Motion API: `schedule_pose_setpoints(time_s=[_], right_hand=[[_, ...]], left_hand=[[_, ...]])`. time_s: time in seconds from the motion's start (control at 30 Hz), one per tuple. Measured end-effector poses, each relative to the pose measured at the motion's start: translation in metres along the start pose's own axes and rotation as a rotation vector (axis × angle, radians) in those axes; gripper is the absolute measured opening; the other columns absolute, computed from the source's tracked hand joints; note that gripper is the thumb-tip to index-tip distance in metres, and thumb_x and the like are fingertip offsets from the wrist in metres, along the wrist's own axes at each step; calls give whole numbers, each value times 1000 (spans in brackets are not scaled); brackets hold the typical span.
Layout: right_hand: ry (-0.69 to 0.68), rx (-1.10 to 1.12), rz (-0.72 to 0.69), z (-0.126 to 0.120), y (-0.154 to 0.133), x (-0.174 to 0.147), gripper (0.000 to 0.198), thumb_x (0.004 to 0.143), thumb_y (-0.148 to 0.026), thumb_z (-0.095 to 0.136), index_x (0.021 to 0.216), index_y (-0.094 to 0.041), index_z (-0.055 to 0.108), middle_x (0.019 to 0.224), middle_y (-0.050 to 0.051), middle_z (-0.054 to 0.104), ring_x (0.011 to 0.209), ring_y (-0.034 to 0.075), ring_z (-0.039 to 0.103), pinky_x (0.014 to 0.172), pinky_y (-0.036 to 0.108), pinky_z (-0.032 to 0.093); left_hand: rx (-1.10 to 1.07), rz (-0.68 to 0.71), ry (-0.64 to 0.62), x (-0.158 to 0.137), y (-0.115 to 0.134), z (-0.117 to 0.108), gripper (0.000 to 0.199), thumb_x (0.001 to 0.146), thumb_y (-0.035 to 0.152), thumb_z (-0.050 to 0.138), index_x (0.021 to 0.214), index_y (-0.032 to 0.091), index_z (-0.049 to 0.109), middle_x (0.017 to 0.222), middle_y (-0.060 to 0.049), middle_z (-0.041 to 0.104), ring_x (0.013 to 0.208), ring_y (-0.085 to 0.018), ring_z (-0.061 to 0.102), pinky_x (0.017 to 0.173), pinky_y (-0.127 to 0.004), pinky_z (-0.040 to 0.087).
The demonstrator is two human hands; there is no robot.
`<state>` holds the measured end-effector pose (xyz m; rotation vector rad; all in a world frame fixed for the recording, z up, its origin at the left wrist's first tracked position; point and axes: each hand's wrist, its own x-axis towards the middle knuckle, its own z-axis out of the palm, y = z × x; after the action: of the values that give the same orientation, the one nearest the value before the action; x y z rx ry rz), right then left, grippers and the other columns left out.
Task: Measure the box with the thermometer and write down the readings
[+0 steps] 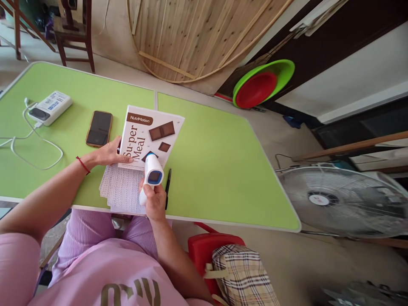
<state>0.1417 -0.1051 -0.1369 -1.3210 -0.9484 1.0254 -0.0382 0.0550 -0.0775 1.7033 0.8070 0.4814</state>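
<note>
white rounded thermometer (pixel 152 169), rectangular box (pixel 148 138), smooth tabletop (pixel 219 170)

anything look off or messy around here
Slightly: the paper sheets lie fanned unevenly, and the right hand points a thermometer toward a Su-per Meal box, an unusual target. No spill or damage shows.

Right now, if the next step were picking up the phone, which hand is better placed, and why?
Probably the left hand: it is nearer the phone, though holding the box. The right hand is farther off, holding the white handheld device.
</note>
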Motion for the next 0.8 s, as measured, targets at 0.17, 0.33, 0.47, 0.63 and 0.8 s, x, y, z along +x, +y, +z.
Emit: schedule_pose_setpoints(time_s=[0.17, 0.33, 0.47, 0.63, 0.8], right_hand=[[-41, 48, -1, 0, 0, -5, 30, 84, -52, 60, 89, -22, 61, 72, -2, 54, 63, 13, 47, 60, 29, 42], [-59, 100, 25, 0, 1, -6, 28, 83, -49, 64, 84, -22, 60, 71, -3, 51, 62, 12, 44, 58, 27, 38], [-55, 96, 31, 0, 1, -6, 27, 83, -49, 66, 83, -22, 60, 69, -4, 51, 62, 13, 44, 59, 28, 39], [-63, 78, 19, 0, 0, -7, 29, 84, -51, 66, 83, -22, 61, 69, -3, 50, 62, 13, 44, 59, 28, 39], [-44, 55, -1, 3, 0, -7, 30, 85, -51, 66, 87, -21, 64, 72, -2, 53, 64, 13, 47, 62, 28, 42]], left_hand=[[16, 10, 9, 0, -5, -2, 76, 73, 56, 87, 126, 18, 47, 105, -9, 64, 64, -13, 59, 43, -22, 43], [0, -25, 1, -1, -4, -1, 77, 70, 59, 87, 120, 18, 45, 93, -5, 61, 56, -12, 55, 36, -21, 41], [-21, 27, 0, 0, -5, -1, 70, 71, 54, 89, 114, 20, 46, 89, -3, 62, 53, -11, 54, 35, -19, 40], [-82, 125, -60, 3, -4, -1, 64, 70, 50, 90, 109, 18, 51, 82, -2, 63, 52, -10, 54, 36, -18, 41], [-76, 111, -48, 3, -3, -2, 67, 69, 51, 90, 112, 17, 51, 87, -3, 64, 54, -10, 53, 37, -19, 41]])
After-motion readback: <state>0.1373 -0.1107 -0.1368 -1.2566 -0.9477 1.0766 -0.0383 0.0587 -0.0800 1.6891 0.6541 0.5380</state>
